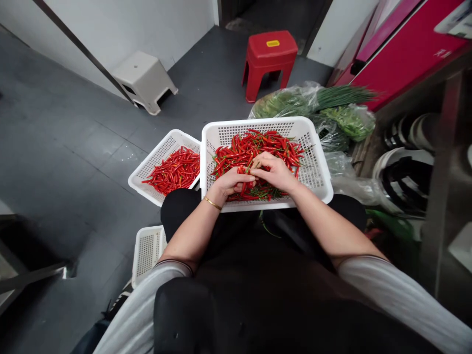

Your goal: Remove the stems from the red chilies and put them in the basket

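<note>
A white plastic basket point(322, 169) rests across my knees, with a heap of red chili peppers point(271, 142) inside, many with green stems. Over the near part of the heap, my left hand point(233, 182) is closed around several red chili peppers. My right hand point(273, 170) meets it from the other side, thumb and fingers pinched at the stem end of the held chilies; the exact piece between those fingertips is too small to make out. To the left, a second white basket point(142, 179) holds red chilies point(175, 169) that show hardly any green.
A smaller white basket point(147, 250) stands on the floor at lower left. Beyond the baskets are a grey stool point(142, 76) and a red stool point(271, 54). Bagged green vegetables point(295, 101) lie ahead to the right, near stacked dark pans point(405, 182) on a shelf.
</note>
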Demonstrator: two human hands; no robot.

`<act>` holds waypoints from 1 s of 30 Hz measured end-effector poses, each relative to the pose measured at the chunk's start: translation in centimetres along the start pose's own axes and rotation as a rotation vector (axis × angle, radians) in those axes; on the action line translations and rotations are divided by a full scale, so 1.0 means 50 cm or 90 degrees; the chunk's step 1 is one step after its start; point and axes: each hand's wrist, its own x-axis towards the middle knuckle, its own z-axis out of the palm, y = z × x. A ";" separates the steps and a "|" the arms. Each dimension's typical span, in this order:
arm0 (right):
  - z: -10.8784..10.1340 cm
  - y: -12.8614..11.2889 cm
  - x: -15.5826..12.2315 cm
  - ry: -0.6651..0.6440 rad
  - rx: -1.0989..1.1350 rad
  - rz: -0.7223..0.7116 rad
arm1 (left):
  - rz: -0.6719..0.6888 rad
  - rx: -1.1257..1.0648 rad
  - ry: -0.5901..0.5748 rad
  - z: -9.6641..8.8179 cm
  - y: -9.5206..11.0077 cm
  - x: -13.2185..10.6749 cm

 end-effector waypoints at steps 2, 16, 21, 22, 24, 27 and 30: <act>-0.017 -0.009 0.003 -0.084 -0.023 -0.057 | -0.013 0.002 -0.025 -0.001 -0.005 0.001; -0.024 0.015 -0.006 -0.089 -0.090 0.205 | 0.053 0.233 0.187 0.033 -0.003 0.008; -0.016 -0.006 0.016 -0.221 -0.030 0.287 | 0.196 0.453 0.244 0.037 -0.005 0.007; -0.016 -0.006 0.017 -0.218 -0.028 0.309 | 0.221 0.498 0.257 0.039 -0.006 0.006; -0.017 -0.009 0.016 -0.228 -0.016 0.334 | 0.251 0.587 0.272 0.044 -0.008 0.004; -0.019 -0.018 0.008 -0.216 -0.032 0.260 | 0.272 0.674 0.275 0.050 -0.007 -0.002; -0.015 -0.026 -0.006 -0.134 -0.040 0.166 | 0.274 0.677 0.273 0.053 0.001 -0.012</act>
